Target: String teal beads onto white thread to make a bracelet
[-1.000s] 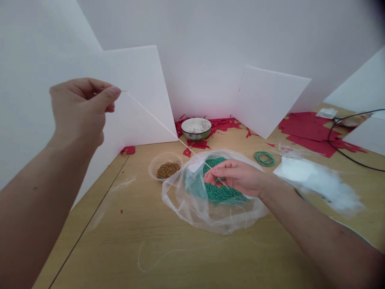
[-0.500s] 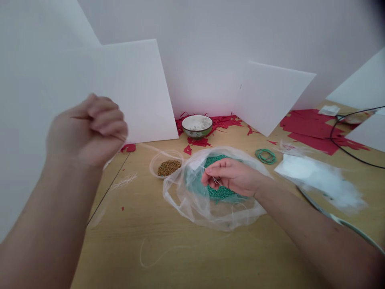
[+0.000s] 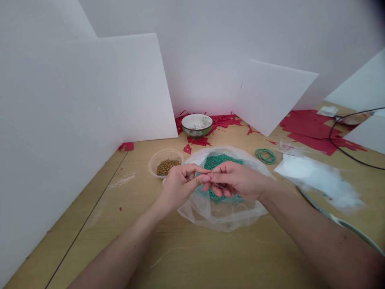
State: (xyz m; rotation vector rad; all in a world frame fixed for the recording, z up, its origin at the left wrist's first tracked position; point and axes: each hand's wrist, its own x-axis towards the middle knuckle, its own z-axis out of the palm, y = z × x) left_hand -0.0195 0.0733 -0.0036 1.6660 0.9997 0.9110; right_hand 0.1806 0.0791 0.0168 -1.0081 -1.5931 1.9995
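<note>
My left hand (image 3: 180,186) and my right hand (image 3: 236,180) meet fingertip to fingertip over a clear plastic bag (image 3: 210,210) that holds a heap of small green beads (image 3: 218,161). My right hand pinches a thin needle (image 3: 221,186) that points down toward the beads. My left hand's thumb and forefinger are pinched beside the right fingertips, seemingly on the white thread, which is too fine to follow here. Both hands are closed.
A small clear tub of brown beads (image 3: 166,164) stands left of the bag. Behind are a green-rimmed bowl (image 3: 197,124), red paper scraps (image 3: 309,132), green bead loops (image 3: 265,155), a crumpled plastic bag (image 3: 319,180), a black cable (image 3: 343,150) and white foam boards (image 3: 135,88).
My left hand, raised high at the left pulling the thread taut, has come down and right to meet my right hand over the bag. The right hand stayed over the beads.
</note>
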